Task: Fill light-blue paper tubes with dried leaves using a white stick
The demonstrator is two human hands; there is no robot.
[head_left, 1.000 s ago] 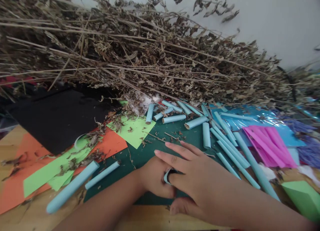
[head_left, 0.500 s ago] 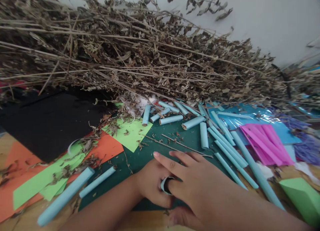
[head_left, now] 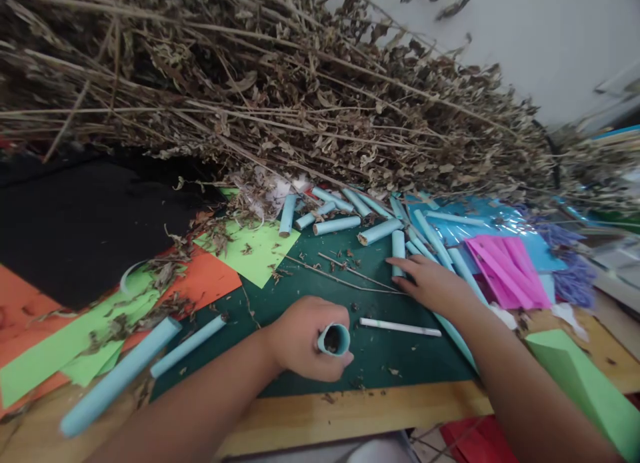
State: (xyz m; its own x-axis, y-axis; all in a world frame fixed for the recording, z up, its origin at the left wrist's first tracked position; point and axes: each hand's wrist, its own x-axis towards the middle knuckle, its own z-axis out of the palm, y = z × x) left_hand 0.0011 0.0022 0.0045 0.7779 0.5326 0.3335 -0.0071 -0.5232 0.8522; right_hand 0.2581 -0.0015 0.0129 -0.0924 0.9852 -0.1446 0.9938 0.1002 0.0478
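My left hand (head_left: pixel 310 339) is wrapped round an upright blue paper tube (head_left: pixel 335 340), its open end facing up with dark bits inside. My right hand (head_left: pixel 433 283) reaches to the right of it, thumb and fingers apart, the fingertips at the lower end of a short blue roll (head_left: pixel 399 253) on the green mat (head_left: pixel 300 383). Between the hands lies a thin white stick (head_left: pixel 400 327). Several more blue paper rolls (head_left: pixel 380 231) lie behind and to the right, some partly under my right hand and forearm.
Dried leafy stems (head_left: pixel 300 96) heap up across the back. Black sheet (head_left: pixel 90 223), orange and green papers (head_left: pixel 250 249) lie left; pink paper (head_left: pixel 507 269), blue film (head_left: pixel 530 239) and purple strands (head_left: pixel 575 276) right. Two blue rolls (head_left: pixel 123 376) lie front left.
My right hand has left my left hand and moved forward and right to the short roll. The held tube's open end and the white stick now show. The view has shifted slightly.
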